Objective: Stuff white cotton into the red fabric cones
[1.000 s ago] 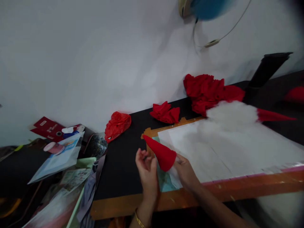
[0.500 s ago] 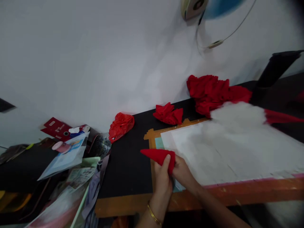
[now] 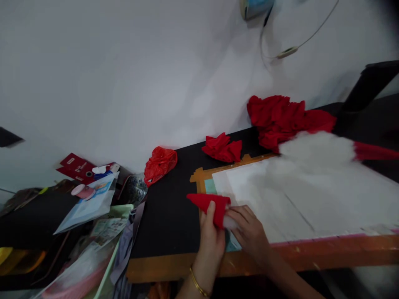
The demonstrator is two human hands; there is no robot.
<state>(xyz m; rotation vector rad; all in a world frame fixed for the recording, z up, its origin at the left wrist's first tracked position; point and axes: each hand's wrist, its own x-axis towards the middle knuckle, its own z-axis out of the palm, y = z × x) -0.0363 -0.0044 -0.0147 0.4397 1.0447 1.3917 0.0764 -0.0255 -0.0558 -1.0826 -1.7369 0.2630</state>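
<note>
A red fabric cone [image 3: 207, 202], its tip pointing left, is held over the front edge of the table. My left hand [image 3: 212, 236] wraps round it with the thumb on top. At the cone's open right end, my right hand [image 3: 249, 228] has its fingers closed on a tuft of white stuffing [image 3: 230, 222], part of which sticks out of the opening. A large pile of white stuffing [image 3: 316, 149] lies on the white sheet at the right.
Crumpled red fabric [image 3: 280, 118] and a smaller red piece [image 3: 222, 148] lie along the wall. A red plastic bag [image 3: 160, 164] rests on the black table [image 3: 168, 220]. To the left are a green bin [image 3: 107, 265], a pink spool [image 3: 83, 191] and a red box [image 3: 75, 167].
My right hand has drawn back to the right from inside the cone's opening, and white stuffing now shows there. My left hand keeps its hold. The view has shifted slightly.
</note>
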